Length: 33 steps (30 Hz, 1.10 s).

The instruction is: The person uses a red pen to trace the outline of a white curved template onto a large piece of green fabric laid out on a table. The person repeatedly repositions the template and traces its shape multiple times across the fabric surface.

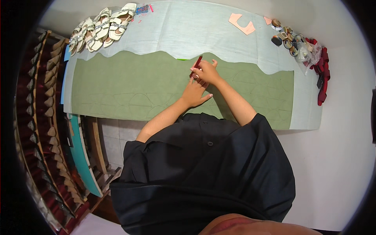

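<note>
A long green sheet (117, 78) with a wavy far edge lies across the table, with outlines of curved shapes drawn on it. My right hand (208, 72) is closed around a dark red pen (198, 61), held tilted over the middle of the sheet. Just nearer to me, my left hand (193, 94) rests flat on the green material, thumb stretched out to the right and fingertips close beneath the right hand. Something small and pinkish shows at those fingertips, mostly covered by both hands. Where the pen's tip meets the surface is hidden.
Several white sandals (102, 24) stand at the table's far left, beside a small bag of blue bits (142, 10). A pale pink cut-out template (241, 24) lies far right, near tape rolls (289, 39) and dark red straps (323, 74). Left of the table, racks (49, 102) hold shoe-shaped pieces.
</note>
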Each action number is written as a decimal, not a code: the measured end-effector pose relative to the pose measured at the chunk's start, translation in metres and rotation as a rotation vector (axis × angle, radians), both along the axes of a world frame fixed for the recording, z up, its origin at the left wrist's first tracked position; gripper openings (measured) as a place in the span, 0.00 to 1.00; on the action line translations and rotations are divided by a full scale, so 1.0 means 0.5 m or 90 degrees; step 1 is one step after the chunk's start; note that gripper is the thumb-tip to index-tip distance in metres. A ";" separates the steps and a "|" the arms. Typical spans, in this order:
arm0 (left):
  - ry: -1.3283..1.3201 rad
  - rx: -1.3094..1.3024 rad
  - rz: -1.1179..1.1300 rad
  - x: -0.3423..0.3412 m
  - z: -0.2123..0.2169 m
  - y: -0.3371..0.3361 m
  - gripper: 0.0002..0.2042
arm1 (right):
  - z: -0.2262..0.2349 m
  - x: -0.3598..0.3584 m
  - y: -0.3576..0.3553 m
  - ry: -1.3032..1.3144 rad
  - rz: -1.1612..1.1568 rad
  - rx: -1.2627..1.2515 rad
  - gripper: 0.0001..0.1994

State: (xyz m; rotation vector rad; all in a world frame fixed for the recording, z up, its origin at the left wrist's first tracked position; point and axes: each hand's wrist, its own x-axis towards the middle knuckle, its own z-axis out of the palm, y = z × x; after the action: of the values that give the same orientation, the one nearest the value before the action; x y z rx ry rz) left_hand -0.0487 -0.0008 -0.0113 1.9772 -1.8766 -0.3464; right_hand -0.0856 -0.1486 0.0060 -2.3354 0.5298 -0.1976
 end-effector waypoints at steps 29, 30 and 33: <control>-0.168 -0.073 -0.067 0.076 -0.008 -0.037 0.18 | -0.038 -0.121 -0.068 -0.069 -0.293 -0.152 0.10; -0.179 -0.074 -0.085 0.087 -0.008 -0.044 0.18 | -0.037 -0.133 -0.060 -0.073 -0.303 -0.140 0.11; -0.167 -0.015 -0.127 0.125 0.000 -0.077 0.15 | -0.034 -0.165 -0.037 -0.085 -0.334 -0.108 0.12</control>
State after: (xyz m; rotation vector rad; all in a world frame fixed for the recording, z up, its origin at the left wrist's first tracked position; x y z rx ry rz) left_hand 0.0138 -0.0394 -0.0113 1.9001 -2.2388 -0.1222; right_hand -0.1682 -0.1673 -0.0107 -2.2764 1.0855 -0.6595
